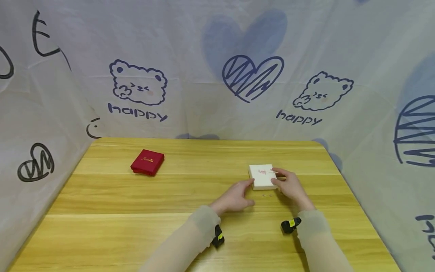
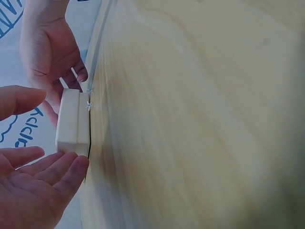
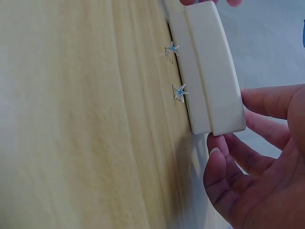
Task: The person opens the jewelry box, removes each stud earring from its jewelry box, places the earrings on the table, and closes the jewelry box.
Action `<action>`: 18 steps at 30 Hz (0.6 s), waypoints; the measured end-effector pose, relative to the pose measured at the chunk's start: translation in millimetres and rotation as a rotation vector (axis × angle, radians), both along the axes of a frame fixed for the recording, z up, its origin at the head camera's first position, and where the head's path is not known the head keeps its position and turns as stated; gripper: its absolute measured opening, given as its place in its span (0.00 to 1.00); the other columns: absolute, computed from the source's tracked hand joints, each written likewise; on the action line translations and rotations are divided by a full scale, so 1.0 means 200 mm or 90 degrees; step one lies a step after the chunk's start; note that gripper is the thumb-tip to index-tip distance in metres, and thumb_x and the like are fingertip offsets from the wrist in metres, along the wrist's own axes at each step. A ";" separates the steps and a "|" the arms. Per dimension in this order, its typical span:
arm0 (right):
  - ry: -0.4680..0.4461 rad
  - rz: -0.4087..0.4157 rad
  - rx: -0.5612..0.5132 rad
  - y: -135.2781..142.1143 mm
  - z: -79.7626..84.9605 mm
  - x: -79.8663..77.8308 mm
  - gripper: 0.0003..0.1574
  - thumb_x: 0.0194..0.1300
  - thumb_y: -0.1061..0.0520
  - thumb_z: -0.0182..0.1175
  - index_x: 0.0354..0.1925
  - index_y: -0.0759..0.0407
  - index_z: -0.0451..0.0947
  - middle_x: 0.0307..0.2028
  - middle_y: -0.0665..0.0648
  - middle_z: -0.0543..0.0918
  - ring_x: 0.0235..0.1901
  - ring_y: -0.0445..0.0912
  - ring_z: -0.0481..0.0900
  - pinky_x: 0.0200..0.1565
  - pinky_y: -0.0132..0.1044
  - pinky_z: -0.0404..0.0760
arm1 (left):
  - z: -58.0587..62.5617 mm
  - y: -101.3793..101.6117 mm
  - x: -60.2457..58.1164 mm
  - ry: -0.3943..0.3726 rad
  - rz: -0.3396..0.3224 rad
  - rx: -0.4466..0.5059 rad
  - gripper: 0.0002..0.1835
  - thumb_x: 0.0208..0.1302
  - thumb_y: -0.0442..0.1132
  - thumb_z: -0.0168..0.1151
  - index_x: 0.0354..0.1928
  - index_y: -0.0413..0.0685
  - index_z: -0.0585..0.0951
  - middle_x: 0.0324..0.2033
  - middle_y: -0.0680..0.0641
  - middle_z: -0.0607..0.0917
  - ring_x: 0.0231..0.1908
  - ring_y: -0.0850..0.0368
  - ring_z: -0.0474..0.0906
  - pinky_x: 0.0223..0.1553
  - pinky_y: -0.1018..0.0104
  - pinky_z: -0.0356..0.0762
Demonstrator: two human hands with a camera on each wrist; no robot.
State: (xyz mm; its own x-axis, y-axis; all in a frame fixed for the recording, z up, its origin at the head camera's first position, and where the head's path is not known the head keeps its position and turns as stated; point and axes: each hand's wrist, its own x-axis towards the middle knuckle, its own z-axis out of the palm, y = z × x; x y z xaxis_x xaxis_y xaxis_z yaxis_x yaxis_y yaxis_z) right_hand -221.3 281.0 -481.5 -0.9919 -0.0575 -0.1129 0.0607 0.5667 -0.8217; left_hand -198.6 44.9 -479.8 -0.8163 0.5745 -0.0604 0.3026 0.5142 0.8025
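White box (image 1: 262, 179) sits on the counter (image 1: 163, 200), right of centre in the head view. Left hand (image 1: 234, 198) at its eight o'clock: grip loose, fingers straight with tips against the box side, thumb off it. Right hand (image 1: 292, 187) between three and four o'clock: grip holding the box's right end, thumb at the top edge, fingers curved along the side.

Progress, judged from the lie of things: lid (image 3: 217, 71) is seated over the base (image 3: 189, 76), seam visible along the front; both hands in contact. Not done: lid not lifted clear, interior hidden. Two star-shaped pieces, one (image 3: 179, 92) and the other (image 3: 172, 49), both blue-centred, lie outside, just beside the front wall at six o'clock. Whether the box is being opened, closed or merely positioned, these views do not settle. Red box (image 1: 147, 161), well apart at nine o'clock, untouched, its lid on.
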 end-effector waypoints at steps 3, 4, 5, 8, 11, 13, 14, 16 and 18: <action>0.003 -0.004 0.010 -0.01 0.00 0.01 0.30 0.71 0.60 0.57 0.69 0.65 0.65 0.57 0.72 0.73 0.48 0.58 0.76 0.31 0.36 0.77 | 0.00 0.01 0.00 -0.009 -0.001 -0.001 0.44 0.58 0.37 0.69 0.74 0.41 0.59 0.69 0.42 0.67 0.68 0.48 0.62 0.67 0.57 0.58; 0.001 -0.004 0.009 -0.01 0.01 0.01 0.30 0.72 0.60 0.56 0.69 0.65 0.65 0.57 0.72 0.73 0.46 0.58 0.76 0.31 0.37 0.77 | 0.00 0.01 0.00 -0.014 0.000 -0.002 0.44 0.58 0.37 0.69 0.75 0.42 0.58 0.69 0.42 0.66 0.68 0.48 0.62 0.67 0.57 0.58; 0.000 -0.005 0.009 -0.01 0.01 0.01 0.31 0.72 0.60 0.56 0.69 0.65 0.65 0.57 0.72 0.72 0.45 0.57 0.76 0.31 0.37 0.76 | 0.00 0.01 0.00 -0.018 0.000 -0.001 0.44 0.58 0.37 0.69 0.75 0.42 0.58 0.69 0.43 0.66 0.68 0.48 0.62 0.67 0.56 0.57; -0.008 -0.008 0.009 -0.01 0.01 0.01 0.31 0.72 0.60 0.56 0.70 0.65 0.64 0.57 0.72 0.72 0.43 0.55 0.76 0.30 0.37 0.76 | 0.00 0.02 0.01 -0.030 0.002 -0.001 0.45 0.59 0.38 0.69 0.75 0.43 0.57 0.70 0.43 0.65 0.69 0.48 0.61 0.67 0.55 0.57; -0.013 -0.011 0.012 -0.01 0.02 0.01 0.32 0.72 0.59 0.56 0.70 0.65 0.63 0.58 0.72 0.71 0.42 0.56 0.76 0.30 0.37 0.76 | 0.01 0.02 0.01 -0.033 0.004 -0.002 0.45 0.59 0.38 0.68 0.75 0.44 0.57 0.71 0.44 0.64 0.69 0.48 0.59 0.68 0.55 0.55; -0.007 -0.010 0.026 -0.01 0.02 0.02 0.32 0.72 0.58 0.57 0.70 0.65 0.63 0.59 0.72 0.71 0.47 0.59 0.76 0.35 0.39 0.78 | 0.01 0.02 0.01 -0.028 0.007 -0.001 0.45 0.58 0.38 0.69 0.75 0.44 0.57 0.71 0.44 0.63 0.70 0.48 0.59 0.68 0.54 0.55; -0.004 -0.009 0.032 -0.01 0.03 0.02 0.33 0.72 0.57 0.57 0.70 0.65 0.63 0.59 0.72 0.71 0.49 0.60 0.75 0.38 0.42 0.78 | 0.01 0.02 0.01 -0.027 0.009 -0.001 0.46 0.58 0.39 0.69 0.75 0.44 0.57 0.71 0.44 0.63 0.70 0.48 0.59 0.68 0.54 0.55; 0.007 -0.003 0.042 -0.01 0.04 0.02 0.33 0.72 0.57 0.57 0.71 0.65 0.62 0.60 0.72 0.70 0.54 0.63 0.73 0.45 0.47 0.78 | 0.02 0.01 0.01 -0.024 0.013 -0.002 0.46 0.58 0.39 0.69 0.75 0.43 0.57 0.71 0.43 0.62 0.70 0.48 0.59 0.68 0.54 0.55; 0.024 0.003 0.052 -0.02 0.05 0.03 0.34 0.72 0.57 0.57 0.71 0.66 0.62 0.61 0.73 0.69 0.58 0.65 0.71 0.52 0.53 0.75 | 0.02 0.00 0.02 -0.022 0.017 0.001 0.45 0.58 0.38 0.69 0.75 0.42 0.57 0.71 0.42 0.63 0.69 0.47 0.61 0.67 0.53 0.57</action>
State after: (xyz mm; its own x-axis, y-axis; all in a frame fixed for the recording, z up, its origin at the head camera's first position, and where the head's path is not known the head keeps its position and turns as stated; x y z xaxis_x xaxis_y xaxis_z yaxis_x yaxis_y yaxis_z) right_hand -215.4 276.9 -471.6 -0.9952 -0.0549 -0.0808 0.0280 0.6328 -0.7738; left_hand -195.0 45.4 -475.3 -0.8290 0.5522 -0.0887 0.2603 0.5213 0.8127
